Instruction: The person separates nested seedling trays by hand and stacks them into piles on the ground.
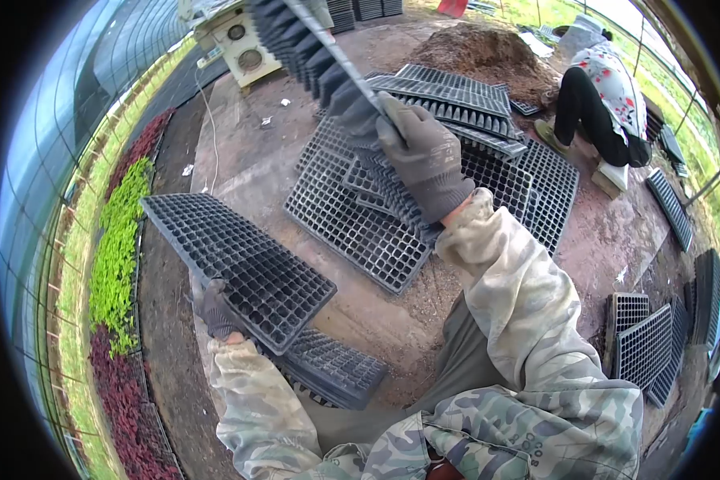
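Two hands in dark gloves reach out from loose camouflage sleeves, each gripping a black plastic tray divided into many small square cells. The right hand (420,152) is closed around the long edge of the raised tray (328,76), which stands tilted on its side; its bumpy underside faces left and its far end runs out of the top of the view. The left hand (218,310) is closed on the near left edge of the lower tray (240,260), its fingers partly hidden by the rim. That tray slants down from upper left to lower right, its open cells facing up, above a small stack of trays (336,370) close to the wearer's legs. Between and beyond the hands, a loose pile of trays (360,228) spreads over the reddish-brown ground (248,164), some cell side up, others showing their undersides, overlapping at odd angles. Behind the pile is a mound of brown soil (476,52). To its right another person (608,92), in a pale top with red marks and dark trousers, sits bent over on a low block (610,178). More trays (646,344) lean together at the lower right. At the upper left stands a pale machine (248,52) with two round openings. Bright green plants (120,256) and dark red plants (116,400) form a strip along the left, beside a curved mesh wall (44,160).
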A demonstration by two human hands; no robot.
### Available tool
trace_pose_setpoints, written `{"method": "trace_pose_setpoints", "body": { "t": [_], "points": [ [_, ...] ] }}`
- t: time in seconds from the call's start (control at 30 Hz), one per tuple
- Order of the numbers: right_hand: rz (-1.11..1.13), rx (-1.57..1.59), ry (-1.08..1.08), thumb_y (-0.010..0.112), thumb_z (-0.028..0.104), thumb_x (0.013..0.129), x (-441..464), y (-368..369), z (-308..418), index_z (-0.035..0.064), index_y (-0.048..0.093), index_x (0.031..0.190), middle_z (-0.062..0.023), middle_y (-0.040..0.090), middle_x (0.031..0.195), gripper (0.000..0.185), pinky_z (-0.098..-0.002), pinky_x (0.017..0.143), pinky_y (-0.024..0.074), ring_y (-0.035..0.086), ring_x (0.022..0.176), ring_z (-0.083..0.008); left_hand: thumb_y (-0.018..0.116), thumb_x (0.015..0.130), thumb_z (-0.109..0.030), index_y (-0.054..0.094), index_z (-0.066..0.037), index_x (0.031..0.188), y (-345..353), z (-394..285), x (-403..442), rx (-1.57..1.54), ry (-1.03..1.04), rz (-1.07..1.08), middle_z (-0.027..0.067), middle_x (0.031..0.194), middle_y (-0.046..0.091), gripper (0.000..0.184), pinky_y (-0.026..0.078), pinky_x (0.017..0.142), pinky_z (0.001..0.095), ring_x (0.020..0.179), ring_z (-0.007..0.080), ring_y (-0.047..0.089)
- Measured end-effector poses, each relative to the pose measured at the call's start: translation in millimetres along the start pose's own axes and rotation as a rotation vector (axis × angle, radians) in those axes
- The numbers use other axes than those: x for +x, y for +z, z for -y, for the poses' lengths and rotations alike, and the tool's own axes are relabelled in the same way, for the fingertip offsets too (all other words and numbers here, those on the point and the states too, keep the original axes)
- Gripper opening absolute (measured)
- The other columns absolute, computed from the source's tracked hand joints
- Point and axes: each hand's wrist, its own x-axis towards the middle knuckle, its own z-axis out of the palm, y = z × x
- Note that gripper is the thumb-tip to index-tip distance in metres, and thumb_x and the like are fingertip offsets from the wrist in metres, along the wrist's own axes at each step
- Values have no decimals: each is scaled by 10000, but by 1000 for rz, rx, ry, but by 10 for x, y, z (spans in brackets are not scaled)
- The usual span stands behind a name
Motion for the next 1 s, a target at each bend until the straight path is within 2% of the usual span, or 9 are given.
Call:
{"method": "trace_pose_setpoints", "body": {
  "t": [0.2, 0.4, 0.47, 0.53, 0.73, 0.8, 0.87, 0.93, 1.0],
  "points": [
    [-54, -591, -505, 590, 257, 882, 444, -157, -512, 140, 568, 1135, -27, 636, 908, 279, -343, 640, 542, 651, 811, -194, 431, 740, -64, 508, -31, 1231, -12, 30, -81, -2, 32, 266, 109, 1028, 625, 499, 550, 717, 293, 838, 195, 646],
    [434, -888, -243, 643, 260, 845, 321, 206, -1513, 164, 326, 1397, -106, 465, 1350, 644, -379, 990, 436, 545, 1154, -257, 427, 796, -66, 511, 3, 1206, 175, -36, -356, 54, -174, 174, 106, 959, 636, 424, 556, 710, 302, 790, 194, 642],
    [495, -795, -310, 641, 211, 849, -30, 386, -1441, 156, 295, 1424, -130, 485, 1342, 673, -385, 983, 451, 546, 1169, -286, 425, 812, -64, 545, -11, 1136, 203, 4, -375, -67, -96, 268, 88, 908, 636, 349, 539, 662, 274, 754, 174, 626],
    [1034, -597, 148, 682, 283, 815, -55, 476, -1126, 130, 306, 1431, -145, 484, 1335, 737, -422, 1017, 412, 510, 1211, -297, 433, 810, -66, 550, -12, 1107, 422, -230, -618, -129, -142, 219, 84, 897, 634, 323, 530, 638, 246, 745, 159, 622],
    [1111, -743, -54, 577, 142, 883, -316, 642, -1070, 115, 537, 1207, -107, 597, 1198, 328, -382, 907, 494, 589, 1119, -248, 408, 748, -9, 463, -7, 1259, 314, -209, -460, -160, -114, 432, 112, 1035, 613, 513, 585, 697, 294, 815, 181, 650],
    [857, -666, -314, 560, 171, 887, -317, 579, -1010, 113, 529, 1219, -105, 622, 1133, 339, -392, 904, 491, 609, 1085, -241, 408, 738, -8, 441, -1, 1281, 297, -201, -481, -198, -89, 404, 130, 1079, 605, 544, 590, 731, 312, 847, 209, 657],
    [767, -634, -277, 543, 198, 891, -255, 545, -880, 117, 529, 1217, -86, 634, 1092, 335, -403, 924, 471, 606, 1085, -236, 405, 729, -7, 421, 5, 1304, 220, -133, -421, -189, -113, 398, 148, 1122, 595, 576, 592, 754, 322, 886, 238, 659],
    [1021, -519, 44, 545, 256, 907, -87, 456, -666, 129, 540, 1219, -61, 631, 1116, 337, -412, 958, 447, 587, 1112, -242, 400, 733, -11, 416, 7, 1312, 249, -196, -458, -210, -68, 356, 165, 1142, 590, 580, 596, 762, 331, 900, 252, 660],
    [948, -486, 179, 568, 296, 908, -167, 272, -508, 177, 558, 1241, -40, 624, 1143, 354, -413, 992, 430, 559, 1151, -223, 396, 747, -19, 416, 10, 1315, 206, -136, -401, -201, -65, 324, 172, 1145, 589, 568, 594, 773, 325, 907, 251, 660]
  ]
}}
